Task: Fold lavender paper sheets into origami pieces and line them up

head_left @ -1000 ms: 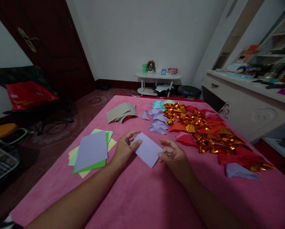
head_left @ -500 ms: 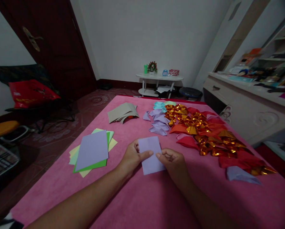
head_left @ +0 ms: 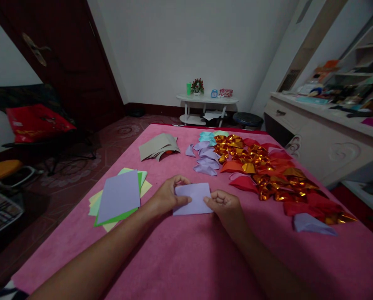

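A small lavender sheet of paper [head_left: 196, 204], apparently folded, is held between both hands just over the pink cloth [head_left: 186, 258]. My left hand [head_left: 170, 195] grips its left side, thumb on top and fingers behind. At the right edge my right hand [head_left: 224, 205] pinches it between thumb and curled fingers. Left of my hands lies a stack of coloured paper with a lavender sheet [head_left: 119, 196] on top and green and yellow edges showing. Beyond my hands sit several folded lavender paper pieces [head_left: 206, 160].
Folded gold foil pieces [head_left: 231, 146] and red paper pieces [head_left: 244, 183] spread over the right side. One lavender folded piece [head_left: 313, 224] lies at the near right. Greyish sheets [head_left: 159, 146] rest at the far left of the cloth. A white cabinet [head_left: 324, 141] stands to the right.
The lavender paper has turned from upright to lying wider than tall between my hands. My left hand has shifted slightly left; my right hand has hardly moved.
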The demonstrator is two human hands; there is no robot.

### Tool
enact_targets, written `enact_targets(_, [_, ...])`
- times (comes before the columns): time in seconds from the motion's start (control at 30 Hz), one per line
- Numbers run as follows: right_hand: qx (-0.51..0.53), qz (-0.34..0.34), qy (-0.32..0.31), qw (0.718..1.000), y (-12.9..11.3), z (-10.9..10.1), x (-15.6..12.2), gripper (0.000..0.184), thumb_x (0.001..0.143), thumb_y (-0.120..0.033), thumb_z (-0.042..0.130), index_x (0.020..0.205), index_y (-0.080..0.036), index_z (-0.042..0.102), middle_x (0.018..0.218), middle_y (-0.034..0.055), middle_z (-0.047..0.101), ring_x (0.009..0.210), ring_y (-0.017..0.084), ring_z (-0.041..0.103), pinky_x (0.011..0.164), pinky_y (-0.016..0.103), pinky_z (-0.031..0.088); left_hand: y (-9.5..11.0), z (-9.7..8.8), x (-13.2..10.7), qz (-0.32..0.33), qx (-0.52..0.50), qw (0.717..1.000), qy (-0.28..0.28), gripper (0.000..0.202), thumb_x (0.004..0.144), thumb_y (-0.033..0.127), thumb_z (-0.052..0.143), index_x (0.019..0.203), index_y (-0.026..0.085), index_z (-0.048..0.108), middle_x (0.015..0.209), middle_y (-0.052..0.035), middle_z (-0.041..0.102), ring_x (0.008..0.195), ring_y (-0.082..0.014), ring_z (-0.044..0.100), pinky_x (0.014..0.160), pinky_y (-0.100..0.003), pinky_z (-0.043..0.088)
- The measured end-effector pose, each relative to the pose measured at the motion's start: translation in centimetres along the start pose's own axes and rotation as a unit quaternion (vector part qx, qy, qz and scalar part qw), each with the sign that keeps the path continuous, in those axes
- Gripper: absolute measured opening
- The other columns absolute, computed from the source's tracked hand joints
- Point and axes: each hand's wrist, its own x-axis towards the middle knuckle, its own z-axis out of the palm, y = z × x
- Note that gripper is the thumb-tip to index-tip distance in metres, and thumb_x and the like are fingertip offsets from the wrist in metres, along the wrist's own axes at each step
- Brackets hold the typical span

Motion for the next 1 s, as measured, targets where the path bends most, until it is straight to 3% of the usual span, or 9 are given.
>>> enact_targets(0.2, [-0.071, -0.01, -0.012, 0.997, 0.6, 0.4, 0.3, 0.011, 0.068, -0.026, 0.06, 0.074, -0.02, 0.051, 0.043, -0.0078, 0.055, 0.039, 0.011, 0.053, 0.043, 0.02, 0.038, -1.5, -2.4, 0.9, 0.045, 0.1, 0.993, 0.049, 0.047, 0.064, 0.015, 0.07, 0.109, 0.013, 0.054, 0.091, -0.0064, 0.063, 0.073, -0.0153, 0.059, 0.063, -0.025, 0.046])
enact_targets(0.27, [-0.093, -0.028, 0.006, 0.995, 0.9, 0.4, 0.4, 0.015, 0.068, -0.024, 0.059, 0.079, -0.022, 0.048, 0.042, -0.0094, 0.055, 0.038, 0.012, 0.054, 0.043, 0.02, 0.038, -1.2, -2.3, 0.4, 0.111, 0.212, 0.966, 0.097, 0.046, 0.069, 0.015, 0.066, 0.113, 0.016, 0.054, 0.097, -0.0078, 0.062, 0.084, -0.0187, 0.059, 0.073, -0.032, 0.047])
enact_targets(0.33, [-0.107, -0.034, 0.026, 0.993, 1.1, 0.4, 0.4, 0.017, 0.069, -0.024, 0.058, 0.08, -0.023, 0.045, 0.042, -0.0095, 0.056, 0.037, 0.013, 0.054, 0.041, 0.02, 0.037, -0.3, -1.6, -0.6, 0.205, 0.342, 0.908, 0.13, 0.038, 0.075, 0.02, 0.063, 0.112, 0.018, 0.057, 0.109, -0.0103, 0.058, 0.1, -0.0231, 0.053, 0.087, -0.039, 0.042])
enact_targets(0.5, [-0.047, -0.005, 0.032, 0.998, 0.5, 0.7, 0.0, 0.023, 0.068, -0.028, 0.058, 0.08, -0.024, 0.039, 0.042, -0.0095, 0.056, 0.037, 0.013, 0.055, 0.038, 0.019, 0.038, 0.7, 0.9, -3.6, 0.294, 0.501, 0.814, -0.005, 0.037, 0.081, 0.042, 0.059, 0.111, 0.02, 0.059, 0.107, -0.0101, 0.061, 0.095, -0.0238, 0.054, 0.08, -0.038, 0.041])
enact_targets(0.6, [-0.032, 0.026, 0.003, 0.999, -0.1, 1.1, -0.6, 0.026, 0.066, -0.029, 0.059, 0.079, -0.024, 0.037, 0.041, -0.0086, 0.057, 0.036, 0.015, 0.055, 0.038, 0.021, 0.039, 0.0, 1.3, -4.1, 0.311, 0.538, 0.783, -0.019, 0.023, 0.089, 0.031, 0.049, 0.105, 0.02, 0.062, 0.096, -0.0081, 0.065, 0.087, -0.0191, 0.057, 0.075, -0.033, 0.042])
enact_targets(0.7, [-0.053, 0.027, -0.022, 0.998, -0.5, 0.9, -1.2, 0.022, 0.069, -0.03, 0.057, 0.077, -0.024, 0.037, 0.044, -0.0077, 0.057, 0.034, 0.013, 0.05, 0.037, 0.021, 0.035, -0.6, 0.4, -4.0, 0.349, 0.549, 0.759, -0.031, 0.021, 0.092, 0.023, 0.045, 0.1, 0.019, 0.064, 0.09, -0.0075, 0.067, 0.083, -0.0171, 0.059, 0.073, -0.03, 0.044])
enact_targets(0.8, [-0.129, -0.055, 0.025, 0.99, -0.8, 0.1, -1.5, 0.016, 0.071, -0.027, 0.058, 0.07, -0.022, 0.043, 0.046, -0.0085, 0.048, 0.038, 0.009, 0.043, 0.039, 0.021, 0.029, -0.9, -0.8, -4.2, 0.379, 0.538, 0.751, -0.056, 0.022, 0.091, 0.02, 0.045, 0.102, 0.018, 0.063, 0.092, -0.0083, 0.068, 0.086, -0.0173, 0.061, 0.077, -0.031, 0.047])
enact_targets(0.87, [-0.19, -0.123, 0.045, 0.973, -0.9, -0.5, -1.7, 0.009, 0.072, -0.022, 0.058, 0.068, -0.021, 0.05, 0.053, -0.0057, 0.047, 0.047, 0.01, 0.045, 0.045, 0.021, 0.032, -1.0, -1.4, -4.6, 0.385, 0.518, 0.76, -0.073, 0.022, 0.091, 0.018, 0.046, 0.105, 0.019, 0.062, 0.094, -0.0085, 0.069, 0.09, -0.0177, 0.061, 0.081, -0.032, 0.047])
enact_targets(1.0, [-0.218, -0.185, -0.07, 0.956, -0.7, -0.6, -2.1, 0.009, 0.075, -0.015, 0.054, 0.072, -0.02, 0.062, 0.07, -0.0009, 0.054, 0.06, 0.012, 0.051, 0.054, 0.022, 0.038, -1.1, -2.0, -5.6, 0.38, 0.484, 0.779, -0.117, 0.023, 0.09, 0.015, 0.047, 0.109, 0.017, 0.06, 0.1, -0.01, 0.068, 0.098, -0.0184, 0.061, 0.086, -0.033, 0.048])
